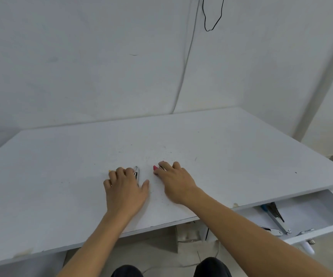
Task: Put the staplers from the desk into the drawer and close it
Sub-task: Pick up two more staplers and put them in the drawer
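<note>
Two staplers lie on the white desk (221,152), each under a hand. My left hand (124,188) covers a yellow stapler (136,173); only its metal edge and a yellow tip show past the fingers. My right hand (174,180) lies over a red stapler (156,168), whose red end sticks out at the fingertips. The fingers curl around both staplers, and neither is lifted off the desk. The white drawer (321,228) stands pulled out under the desk's right front edge, and a blue-and-black stapler (275,214) lies opened out inside it.
White walls close off the desk at the back and right. A black cable (211,21) hangs on the wall. My knees in dark trousers (211,266) are below the desk's front edge. A white drawer knob (309,247) sticks out from the drawer front.
</note>
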{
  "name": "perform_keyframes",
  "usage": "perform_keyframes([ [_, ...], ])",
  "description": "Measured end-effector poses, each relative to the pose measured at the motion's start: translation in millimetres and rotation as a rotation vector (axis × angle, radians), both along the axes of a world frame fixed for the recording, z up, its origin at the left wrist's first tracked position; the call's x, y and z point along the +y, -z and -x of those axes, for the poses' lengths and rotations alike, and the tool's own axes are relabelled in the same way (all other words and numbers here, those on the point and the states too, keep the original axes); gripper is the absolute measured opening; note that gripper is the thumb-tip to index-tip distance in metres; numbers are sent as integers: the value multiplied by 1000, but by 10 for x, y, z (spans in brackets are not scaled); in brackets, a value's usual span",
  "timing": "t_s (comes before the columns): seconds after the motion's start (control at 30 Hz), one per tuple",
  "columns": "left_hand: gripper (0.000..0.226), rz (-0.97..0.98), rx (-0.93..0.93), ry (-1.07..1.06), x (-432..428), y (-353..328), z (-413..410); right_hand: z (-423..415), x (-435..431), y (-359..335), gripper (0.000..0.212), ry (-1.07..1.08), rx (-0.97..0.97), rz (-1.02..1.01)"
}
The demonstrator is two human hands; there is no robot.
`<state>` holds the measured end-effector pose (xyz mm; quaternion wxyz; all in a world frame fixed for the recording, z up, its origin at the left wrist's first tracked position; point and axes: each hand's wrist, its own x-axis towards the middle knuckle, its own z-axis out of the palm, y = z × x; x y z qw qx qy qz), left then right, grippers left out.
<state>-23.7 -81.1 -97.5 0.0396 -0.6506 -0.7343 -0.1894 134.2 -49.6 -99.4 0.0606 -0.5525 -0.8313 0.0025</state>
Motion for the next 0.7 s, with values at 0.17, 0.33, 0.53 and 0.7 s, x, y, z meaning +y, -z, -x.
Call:
perform_keyframes([
  [0.17, 31, 58, 256, 83, 122, -30, -177, -387, -219, -10, 85, 25, -5, -27],
  [0.33, 29, 145, 288, 175, 28, 19, -548, -932, -376, -82, 79, 293, 153, 113],
  [0.53, 30, 311, -253, 401, -152, -116, -1016, -1832, -657, -321, 38, 564, 893, 489],
  [0.7, 21, 644, -745, 592, -461, -307, -1469, -2640, -1110, -352, 35, 598, 1358, 547],
])
